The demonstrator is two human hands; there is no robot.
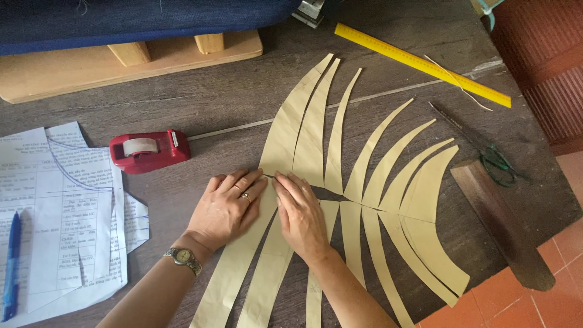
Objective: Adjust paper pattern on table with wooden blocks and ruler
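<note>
Several long, curved tan paper strips (364,176) fan out across a dark wooden table (231,97), pinched together along a narrow waist. My left hand (228,206), with a ring and a wristwatch, lies flat on the leftmost strip at that waist. My right hand (300,212) presses down just beside it, fingertips nearly meeting the left ones. Both hands rest on the paper with fingers extended; neither grips anything.
A red tape dispenser (149,150) sits left of the hands. Printed paper sheets (67,212) and a blue pen (11,267) lie at far left. A yellow ruler (422,64), scissors (480,146) and a wooden block (501,222) lie right, near the table edge.
</note>
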